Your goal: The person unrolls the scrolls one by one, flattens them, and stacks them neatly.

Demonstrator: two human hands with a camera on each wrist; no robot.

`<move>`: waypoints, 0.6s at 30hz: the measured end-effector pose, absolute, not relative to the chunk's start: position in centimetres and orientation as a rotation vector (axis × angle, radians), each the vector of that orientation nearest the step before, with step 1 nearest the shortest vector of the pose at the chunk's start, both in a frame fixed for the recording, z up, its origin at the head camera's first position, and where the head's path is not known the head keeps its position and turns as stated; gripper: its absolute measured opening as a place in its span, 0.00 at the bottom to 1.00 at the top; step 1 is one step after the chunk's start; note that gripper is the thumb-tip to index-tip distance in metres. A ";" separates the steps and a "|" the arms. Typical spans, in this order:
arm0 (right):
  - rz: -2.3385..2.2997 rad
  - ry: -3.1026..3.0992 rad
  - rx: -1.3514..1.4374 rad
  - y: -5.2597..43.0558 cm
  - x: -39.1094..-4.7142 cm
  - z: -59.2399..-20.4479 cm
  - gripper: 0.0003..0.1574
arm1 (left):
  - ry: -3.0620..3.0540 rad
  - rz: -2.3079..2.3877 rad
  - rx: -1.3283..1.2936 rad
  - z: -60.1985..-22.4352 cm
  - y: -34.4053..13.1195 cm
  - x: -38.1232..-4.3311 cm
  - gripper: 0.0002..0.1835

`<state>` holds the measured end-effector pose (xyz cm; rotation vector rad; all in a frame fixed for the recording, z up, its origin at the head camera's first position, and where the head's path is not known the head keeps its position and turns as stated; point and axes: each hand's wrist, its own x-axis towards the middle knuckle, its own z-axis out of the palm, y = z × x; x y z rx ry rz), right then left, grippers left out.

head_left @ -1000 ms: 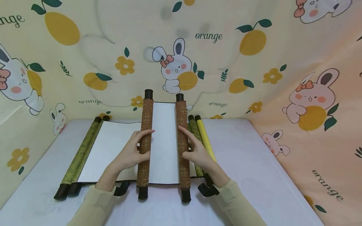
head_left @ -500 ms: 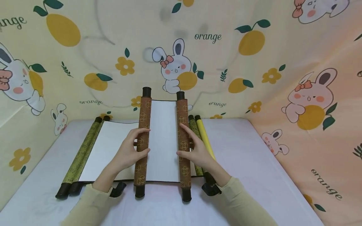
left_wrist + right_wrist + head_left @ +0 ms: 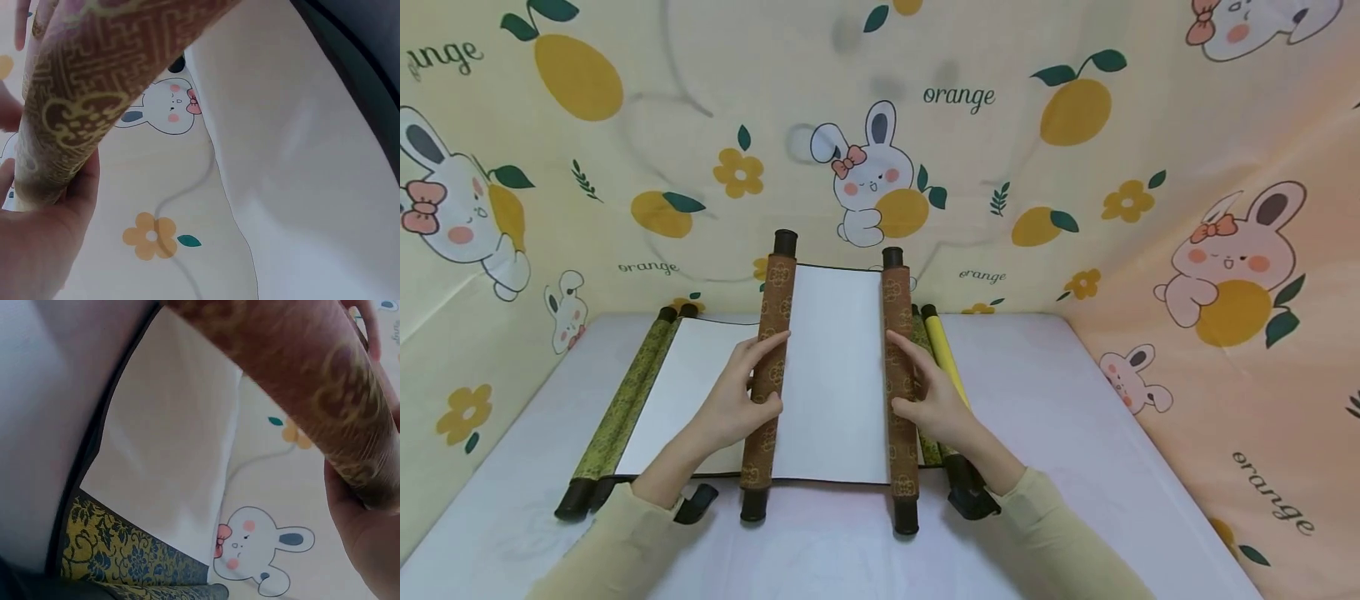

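Observation:
A brown patterned hanging scroll is held up above the table, partly unrolled, with blank white paper (image 3: pixel 831 375) between its two rolls. My left hand (image 3: pixel 726 408) grips the left roll (image 3: pixel 758 458), fingers behind and thumb in front; in the left wrist view the gold-patterned roll (image 3: pixel 94 94) lies in that hand. The right roll (image 3: pixel 903 467) is gripped by my right hand (image 3: pixel 943 404) in the same way, and the right wrist view shows this roll (image 3: pixel 300 369) close up. Black end knobs stick out at both ends of each roll. Most of the fingers are hidden behind the rolls.
Behind and below lies an unrolled green patterned scroll, its left edge rods (image 3: pixel 625 400) and white sheet (image 3: pixel 651 417) on the white tablecloth (image 3: pixel 1022 400). A yellow rolled scroll (image 3: pixel 945 354) lies beside its right end. A printed cloth backdrop (image 3: pixel 820 67) stands behind.
Both hands have moved apart, the left one to the left and the right one to the right. The gap between the brown rolls is wider, with more white paper showing.

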<state>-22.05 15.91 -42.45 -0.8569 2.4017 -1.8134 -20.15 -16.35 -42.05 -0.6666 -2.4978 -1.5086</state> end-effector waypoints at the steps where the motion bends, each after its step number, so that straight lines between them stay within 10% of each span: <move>1: -1.820 2.387 -0.839 16.0 -22.1 -42.4 0.62 | -2.505 -1.515 -0.667 -42.0 -16.4 -20.2 0.47; 18: -1.689 2.499 -0.740 16.3 -22.5 -41.9 0.65 | -2.527 -1.343 -0.602 -42.1 -16.9 -20.2 0.45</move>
